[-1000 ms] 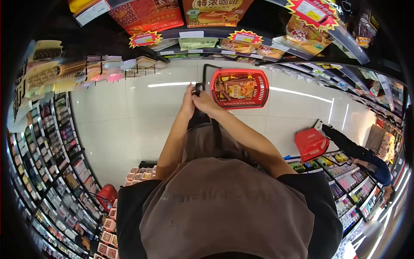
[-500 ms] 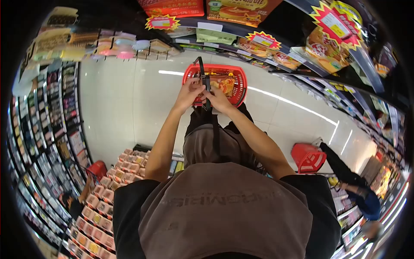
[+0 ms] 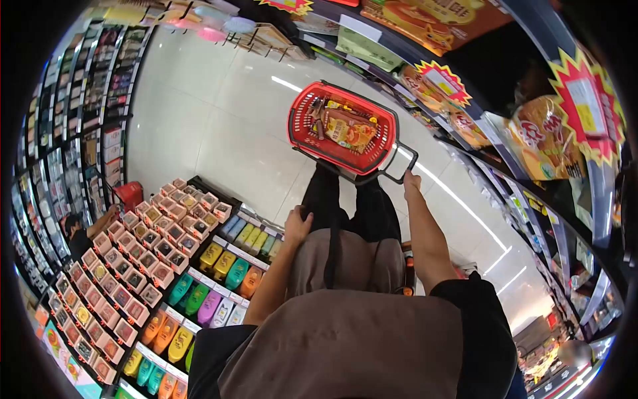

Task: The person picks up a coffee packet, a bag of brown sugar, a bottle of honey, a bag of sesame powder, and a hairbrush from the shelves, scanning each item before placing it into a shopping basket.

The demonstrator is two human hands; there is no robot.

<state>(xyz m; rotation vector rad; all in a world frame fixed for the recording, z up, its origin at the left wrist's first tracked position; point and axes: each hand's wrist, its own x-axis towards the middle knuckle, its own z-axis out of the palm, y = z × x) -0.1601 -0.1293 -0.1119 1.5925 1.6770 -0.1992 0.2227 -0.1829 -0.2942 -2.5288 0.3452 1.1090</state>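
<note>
A red shopping basket (image 3: 297, 141) with slotted sides is on the floor in front of my feet. In it lie a brown and yellow food packet (image 3: 351, 132) and some narrow brown items (image 3: 318, 122). The basket's black pull handle (image 3: 413, 158) sticks out to the right, and my right hand (image 3: 412, 184) is closed around its end. My left hand (image 3: 298, 223) hangs beside my left thigh with its fingers curled; whether something dark is inside them is hard to make out.
Boxed goods (image 3: 156, 233) stand in rows at left, beside shampoo-like bottles (image 3: 209, 302). Shelves of packaged food (image 3: 541, 143) with starburst price signs (image 3: 588, 106) run along the right. A person's arm (image 3: 103, 221) reaches by another red basket (image 3: 129, 194).
Both hands were together on the black handle above the basket. The handle now points right in my right hand, and my left hand has dropped to my thigh. The view has turned.
</note>
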